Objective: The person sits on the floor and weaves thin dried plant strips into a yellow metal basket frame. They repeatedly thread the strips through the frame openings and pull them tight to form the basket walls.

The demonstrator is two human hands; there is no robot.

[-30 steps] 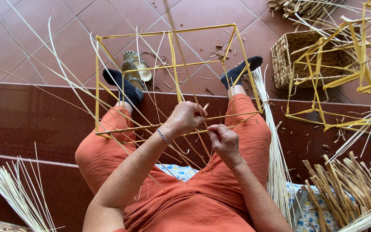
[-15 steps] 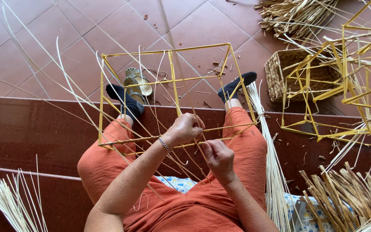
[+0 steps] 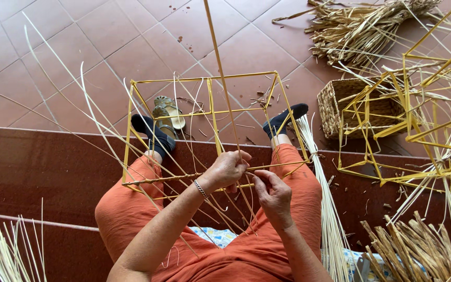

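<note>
A yellow box-shaped cane frame (image 3: 147,82) rests across my lap, over my orange trousers. My left hand (image 3: 226,169) grips the near bar of the frame together with thin pale reed strands. My right hand (image 3: 272,190) sits just right of it, fingers pinched on a reed strand at that same bar. One long reed (image 3: 218,68) rises from between the hands up past the top edge. Other loose strands fan out to the left.
A woven basket (image 3: 340,107) stands on the tiled floor at right, beside more yellow frames (image 3: 434,130). Reed bundles lie at the top right (image 3: 364,28), bottom right (image 3: 418,250), bottom left (image 3: 1,256) and by my right leg (image 3: 330,219). Sandals (image 3: 168,112) lie by my foot.
The view has tilted so the frame sits lower in it. My right hand has moved up closer to my left hand at the near bar, and the long reed now stands upright.
</note>
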